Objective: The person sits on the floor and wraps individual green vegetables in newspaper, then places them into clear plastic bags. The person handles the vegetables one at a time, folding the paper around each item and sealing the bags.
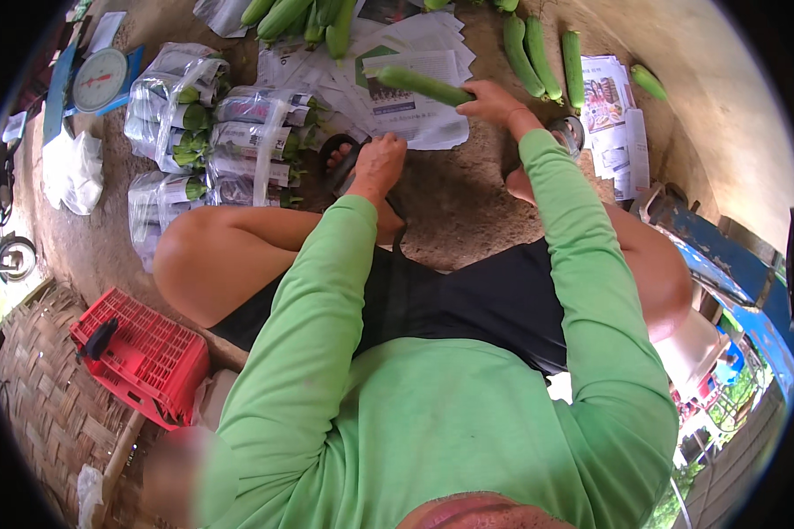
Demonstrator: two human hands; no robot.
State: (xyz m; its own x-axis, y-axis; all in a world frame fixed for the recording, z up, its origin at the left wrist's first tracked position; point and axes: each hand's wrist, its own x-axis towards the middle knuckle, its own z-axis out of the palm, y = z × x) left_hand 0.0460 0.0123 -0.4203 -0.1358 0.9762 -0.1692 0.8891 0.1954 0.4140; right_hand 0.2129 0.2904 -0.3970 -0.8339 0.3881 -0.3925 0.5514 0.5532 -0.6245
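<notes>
A bare brown earthen floor point(454, 207) carries everything here. On it, ahead of the seated person, spreads a loose, overlapping pile of printed newspaper sheets point(432, 132). To the person's left sit a red slatted plastic crate point(146, 353) and, farther forward, clear-plastic-wrapped bundles point(247, 163) with green ends showing among printed paper. More long green gourds point(522, 57) lie beyond the pile on the right.

Of the two hands, the right hand point(494, 104) is closed around one end of a long green cylindrical gourd point(419, 84), thumb and fingers wrapped over it. The left hand point(379, 163) is curled in, near the lower edge of the sheets; whether it pinches paper cannot be told.

The gourd lies over the newspaper sheets, far end pointing left; whether it touches them is unclear. Because it is gripped at one end only, the unsupported end could dip or swing, and a loose grip could let it slip and bruise. The sheets overlap unevenly, so a sideways drag might skew or tear them.

The gourd looks smooth, medium green, nearly straight and evenly thick, rounded at its far tip, with no damage discernible.
</notes>
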